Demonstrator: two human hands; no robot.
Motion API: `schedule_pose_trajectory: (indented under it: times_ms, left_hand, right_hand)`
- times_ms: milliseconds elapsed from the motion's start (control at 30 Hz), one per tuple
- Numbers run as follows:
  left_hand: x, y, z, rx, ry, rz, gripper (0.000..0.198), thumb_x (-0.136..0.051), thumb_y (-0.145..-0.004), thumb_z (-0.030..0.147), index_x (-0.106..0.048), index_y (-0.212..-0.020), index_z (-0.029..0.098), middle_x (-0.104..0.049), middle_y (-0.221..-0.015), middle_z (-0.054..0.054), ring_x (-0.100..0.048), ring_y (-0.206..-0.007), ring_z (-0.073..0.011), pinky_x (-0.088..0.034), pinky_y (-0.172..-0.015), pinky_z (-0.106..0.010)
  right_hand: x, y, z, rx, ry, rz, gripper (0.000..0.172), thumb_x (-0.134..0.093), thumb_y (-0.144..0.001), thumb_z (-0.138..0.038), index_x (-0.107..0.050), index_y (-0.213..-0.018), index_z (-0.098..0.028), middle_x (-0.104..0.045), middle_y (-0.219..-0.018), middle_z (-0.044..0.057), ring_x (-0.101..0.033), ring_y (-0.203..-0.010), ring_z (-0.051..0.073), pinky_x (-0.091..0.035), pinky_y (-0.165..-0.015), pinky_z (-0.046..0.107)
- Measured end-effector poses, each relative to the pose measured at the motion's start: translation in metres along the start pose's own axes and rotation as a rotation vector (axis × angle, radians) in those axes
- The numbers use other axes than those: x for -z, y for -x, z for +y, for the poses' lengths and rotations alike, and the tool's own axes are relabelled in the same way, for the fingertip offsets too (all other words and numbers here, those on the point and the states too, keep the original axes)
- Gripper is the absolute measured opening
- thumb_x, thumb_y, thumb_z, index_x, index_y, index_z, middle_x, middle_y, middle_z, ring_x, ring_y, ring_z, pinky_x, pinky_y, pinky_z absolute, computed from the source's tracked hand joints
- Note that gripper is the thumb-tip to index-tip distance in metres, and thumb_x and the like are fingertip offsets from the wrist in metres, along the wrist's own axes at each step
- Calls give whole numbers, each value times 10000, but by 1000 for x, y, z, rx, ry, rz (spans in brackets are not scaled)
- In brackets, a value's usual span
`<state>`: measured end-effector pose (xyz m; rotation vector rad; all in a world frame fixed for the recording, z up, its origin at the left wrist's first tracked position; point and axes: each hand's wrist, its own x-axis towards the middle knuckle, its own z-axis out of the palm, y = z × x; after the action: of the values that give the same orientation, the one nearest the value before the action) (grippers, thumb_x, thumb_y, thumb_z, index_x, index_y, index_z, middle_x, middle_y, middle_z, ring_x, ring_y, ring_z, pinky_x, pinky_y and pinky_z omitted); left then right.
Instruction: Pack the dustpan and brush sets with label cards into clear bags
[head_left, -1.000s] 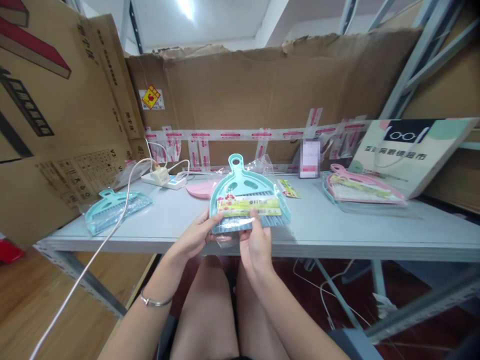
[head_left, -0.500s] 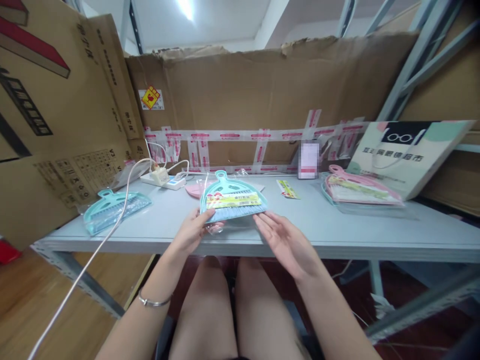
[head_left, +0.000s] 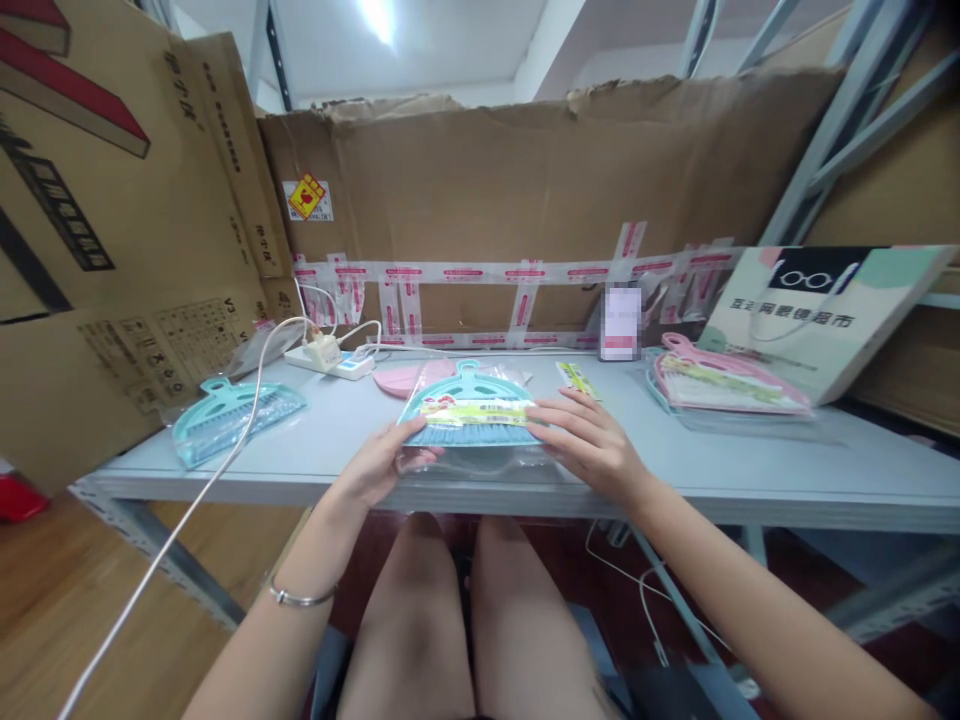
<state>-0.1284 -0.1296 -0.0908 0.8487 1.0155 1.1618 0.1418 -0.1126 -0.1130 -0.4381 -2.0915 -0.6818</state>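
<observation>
A light-blue dustpan and brush set [head_left: 469, 432] in a clear plastic bag, with a yellow-green label card [head_left: 480, 411] across it, is in front of me near the table's front edge. My left hand [head_left: 379, 462] holds its left corner, thumb on top and fingers underneath. Over the right end of the set lies my right hand [head_left: 592, 445], its fingers stretched out and touching the label's end and the bag; its thumb is hidden. Just behind the set is a pink dustpan [head_left: 401, 380], partly covered. Beyond my right hand is a loose label card [head_left: 574, 376].
Another bagged blue dustpan set [head_left: 232, 415] lies at the left, crossed by a white cable [head_left: 202, 487]. A power strip [head_left: 341, 362] stands behind. Stacked pink and blue sets [head_left: 731, 385], a phone [head_left: 620, 322] and a paper bag [head_left: 810, 320] are at the right. Cardboard [head_left: 465, 180] walls the back.
The dustpan set has come down lower and flatter toward the table. My right hand has turned from palm-up at its lower edge to palm-down over its right end. My left hand keeps its hold.
</observation>
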Motion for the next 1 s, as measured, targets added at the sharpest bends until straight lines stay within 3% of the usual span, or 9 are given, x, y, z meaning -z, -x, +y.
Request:
schedule_pose_trajectory:
  times_ms: [167, 267, 400, 500, 567, 633, 700, 867, 1000]
  left_hand:
    - [0, -5, -1, -16, 13, -45, 182, -608, -779, 229, -675, -901, 112, -699, -972, -110, -684, -724, -179, -581, -634, -239]
    - [3, -4, -2, -88, -43, -84, 349, -586, -805, 297, -598, -1126, 161, -601, -1213, -108, -655, -936, -222, -562, -798, -330]
    - [18, 3, 0, -269, -358, -264, 711, -686, -710, 394, -388, -1351, 318, -287, -1480, -71, -443, -1245, -291, -414, -1000, -461]
    - [26, 10, 2, -449, -700, -404, 924, -818, -533, 305, -386, -1348, 368, -153, -1515, -41, -261, -1350, -316, -357, -1046, -466]
    - [24, 10, 0, -533, -829, -373, 779, -799, -565, 310, -489, -1280, 340, -213, -1486, -49, -275, -1343, -299, -398, -1022, -432]
    - [18, 7, -4, -577, -850, -268, 459, -714, -672, 360, -633, -1114, 266, -359, -1399, -81, -377, -1283, -282, -465, -953, -393]
    - [12, 0, -9, -613, -812, -136, 268, -638, -738, 389, -700, -921, 203, -502, -1245, -109, -469, -1198, -271, -498, -889, -370]
    - [-1, -9, -19, -683, -778, 42, 200, -640, -718, 346, -663, -617, 175, -600, -952, -91, -556, -1063, -254, -473, -880, -361]
    - [-6, -4, -22, -696, -680, 94, 177, -654, -699, 312, -641, -575, 185, -600, -943, -86, -567, -1040, -252, -497, -814, -327]
  right_hand:
    - [-6, -1, -2, -78, -134, -16, 335, -488, -843, -86, -608, -1116, -239, -667, -1095, 82, -618, -1029, 180, -535, -873, 362]
    - [-6, 1, 1, -185, -181, -58, 345, -488, -845, -92, -617, -1126, -244, -618, -1189, 84, -591, -1082, 188, -533, -882, 363]
    - [-2, 4, 3, -323, -283, -97, 319, -472, -862, -131, -628, -1121, -233, -571, -1249, 81, -553, -1142, 200, -493, -944, 394]
    - [-1, 7, 0, -457, -410, -80, 277, -469, -868, -173, -655, -1063, -237, -651, -1133, 54, -569, -1122, 201, -479, -958, 395]
    - [-1, 7, -2, -587, -479, -55, 222, -496, -856, -221, -684, -972, -242, -696, -1029, 38, -588, -1095, 213, -484, -942, 395]
    - [-3, 6, -3, -748, -532, -47, 170, -545, -827, -290, -698, -878, -238, -712, -962, 37, -621, -1036, 226, -488, -920, 399]
    - [-5, 4, -3, -896, -582, -65, 176, -590, -784, -363, -695, -815, -225, -714, -903, 46, -650, -940, 226, -493, -888, 406]
    - [-18, 9, -1, -1123, -564, 4, 238, -644, -697, -435, -617, -699, -199, -604, -1065, 86, -580, -1039, 234, -493, -833, 376]
    - [-30, 18, 4, -1303, -729, 63, 350, -727, -635, -404, -542, -866, -217, -589, -1043, 84, -635, -859, 194, -532, -715, 360]
